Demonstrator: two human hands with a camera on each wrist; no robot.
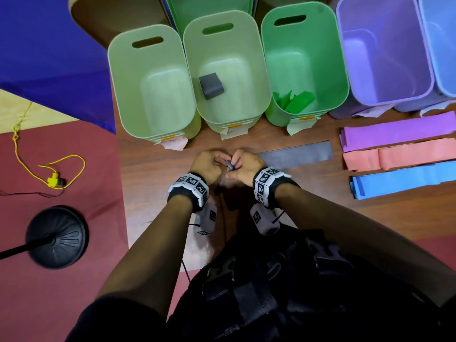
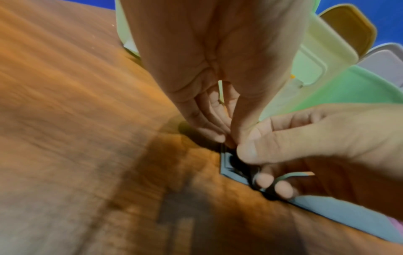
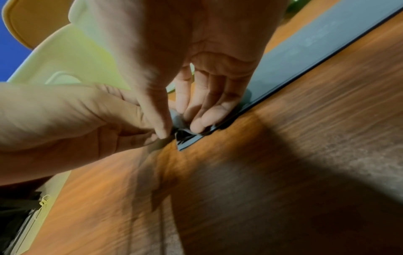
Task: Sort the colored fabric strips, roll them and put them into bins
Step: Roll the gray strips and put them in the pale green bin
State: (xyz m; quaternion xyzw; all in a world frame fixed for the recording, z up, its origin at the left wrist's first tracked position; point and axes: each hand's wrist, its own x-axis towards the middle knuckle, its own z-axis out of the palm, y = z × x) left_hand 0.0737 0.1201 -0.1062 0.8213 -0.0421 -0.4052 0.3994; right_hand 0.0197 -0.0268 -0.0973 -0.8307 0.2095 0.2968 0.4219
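A dark grey fabric strip (image 1: 298,154) lies flat on the wooden table (image 1: 158,183), running right from my hands. Its left end (image 1: 230,165) is curled into a small roll. My left hand (image 1: 217,162) and right hand (image 1: 237,161) meet there, and both pinch that rolled end. In the left wrist view my left hand (image 2: 222,138) comes down onto the roll (image 2: 231,165). In the right wrist view my right hand (image 3: 181,129) pinches the curled end, with the flat strip (image 3: 316,51) stretching away behind it.
Three green bins stand behind my hands: one empty (image 1: 118,77), one (image 1: 192,70) holding a grey roll (image 1: 211,85), one (image 1: 269,77) holding green strips (image 1: 294,99). A purple bin (image 1: 385,50) and a blue bin (image 1: 441,45) stand right. Purple (image 1: 399,134), pink (image 1: 399,155) and blue strips (image 1: 404,180) lie right.
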